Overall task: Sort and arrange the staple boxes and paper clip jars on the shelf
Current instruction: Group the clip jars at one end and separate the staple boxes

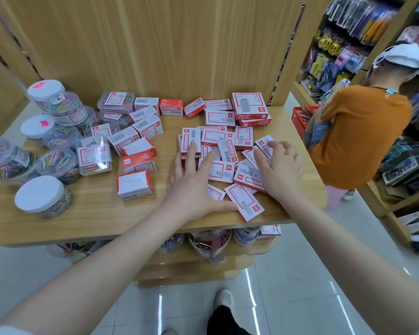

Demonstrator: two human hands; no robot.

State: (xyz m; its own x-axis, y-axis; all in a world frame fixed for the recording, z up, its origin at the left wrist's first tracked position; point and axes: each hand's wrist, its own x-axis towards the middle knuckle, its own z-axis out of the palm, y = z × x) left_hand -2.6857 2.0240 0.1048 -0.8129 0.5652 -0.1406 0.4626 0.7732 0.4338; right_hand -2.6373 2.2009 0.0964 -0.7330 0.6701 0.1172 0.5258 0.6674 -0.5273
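Both hands on the loose heap of small flat red-and-white cardboard staple boxes point(224, 163) at the light wooden shelf point(94, 213) front, left hand point(191, 187) spread flat, right hand point(279, 168) curled, fingertips touching boxes, likely corralling them; clear white-lidded plastic paper clip jars point(44, 199) left of the heap.

Paper clip jars point(49, 151) grouped at left end of shelf point(87, 213). Thicker staple boxes point(138, 141) at centre, right of jars. Flat staple boxes point(225, 155) heaped at right. Large boxes point(250, 110) stacked behind heap, against back panel point(167, 44).
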